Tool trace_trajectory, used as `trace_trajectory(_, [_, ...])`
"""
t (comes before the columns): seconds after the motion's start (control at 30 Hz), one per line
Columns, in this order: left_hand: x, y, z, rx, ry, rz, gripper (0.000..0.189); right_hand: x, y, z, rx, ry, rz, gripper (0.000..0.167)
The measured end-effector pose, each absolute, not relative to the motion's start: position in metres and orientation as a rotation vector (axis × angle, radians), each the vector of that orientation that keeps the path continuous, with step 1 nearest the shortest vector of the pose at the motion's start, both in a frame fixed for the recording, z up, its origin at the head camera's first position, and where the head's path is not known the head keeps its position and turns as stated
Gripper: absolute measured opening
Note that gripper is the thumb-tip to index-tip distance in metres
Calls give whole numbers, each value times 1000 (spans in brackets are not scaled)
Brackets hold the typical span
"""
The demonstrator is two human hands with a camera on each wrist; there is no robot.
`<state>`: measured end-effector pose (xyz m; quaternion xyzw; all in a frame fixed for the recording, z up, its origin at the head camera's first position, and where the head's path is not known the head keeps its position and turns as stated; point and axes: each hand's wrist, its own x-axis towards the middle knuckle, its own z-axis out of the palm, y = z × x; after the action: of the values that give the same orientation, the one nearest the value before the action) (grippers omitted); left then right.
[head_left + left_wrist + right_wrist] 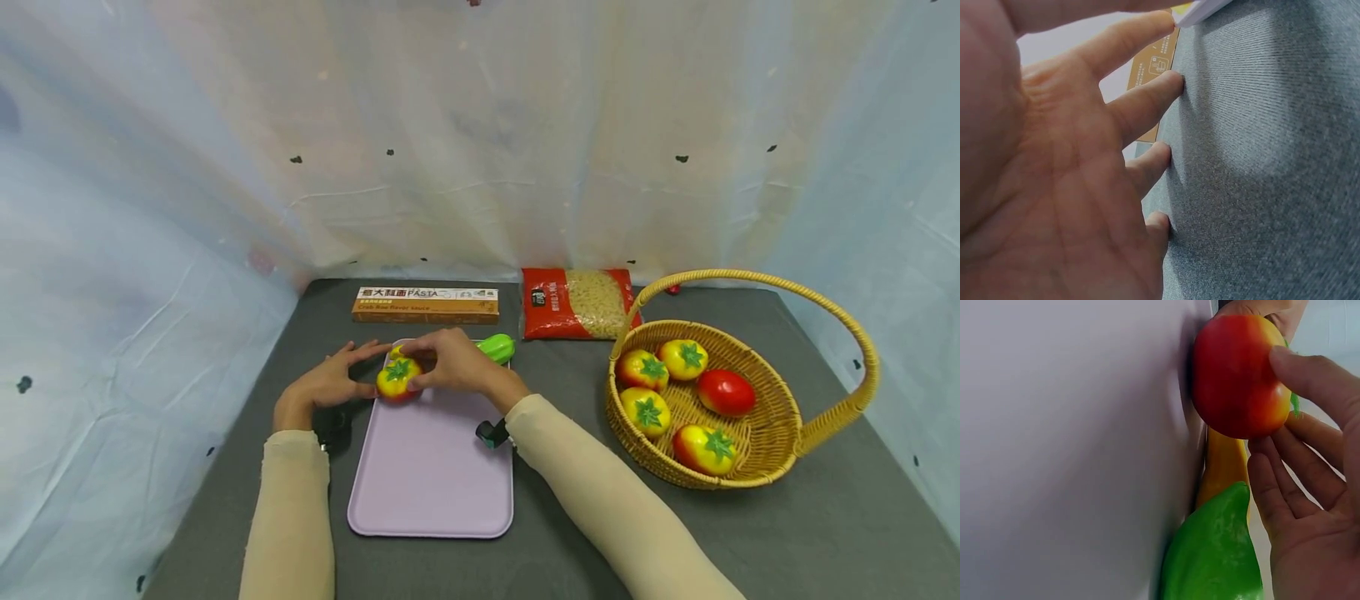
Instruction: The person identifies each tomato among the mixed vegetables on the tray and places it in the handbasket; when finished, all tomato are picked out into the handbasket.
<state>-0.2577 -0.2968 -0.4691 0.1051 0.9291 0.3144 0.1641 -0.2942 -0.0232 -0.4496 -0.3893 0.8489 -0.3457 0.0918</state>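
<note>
A red-and-yellow toy tomato [397,379] with a green leafy cap sits at the upper left of the lilac tray [431,492]. My right hand [457,362] pinches it between thumb and fingers, as the right wrist view shows the tomato [1241,375] from the side. My left hand [326,387] is beside the tray's left edge, fingers spread and fingertips on the grey cloth [1272,162]; its thumb comes near the tomato. Behind the tomato lie a yellow-orange item [1225,465], mostly hidden, and a green vegetable [497,348], partly covered by my right hand.
At the right stands a wicker basket [783,442] with a tall handle, holding several red-and-yellow tomatoes [705,450] and a plain red one [726,392]. A pasta box [425,306] and a red pasta bag [577,304] lie along the back, before a pale sheet.
</note>
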Motion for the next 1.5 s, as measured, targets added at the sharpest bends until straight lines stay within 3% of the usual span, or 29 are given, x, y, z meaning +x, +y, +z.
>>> trace_trajectory(0.5, [-260, -289, -471, 321, 2642, 874, 82, -291, -17, -457, -1206, 2480, -967, 61])
trace_trajectory(0.8, [-262, -290, -472, 279, 2643, 862, 82, -274, 8, -429, -1137, 2301, -1322, 59])
trace_trajectory(1.1, [-259, -293, -470, 295, 2650, 853, 84, -240, 86, -393, -1103, 2333, -1468, 57])
trace_trajectory(1.5, [-260, -297, -470, 312, 2665, 831, 86, -196, 222, -359, -773, 2704, -1520, 54])
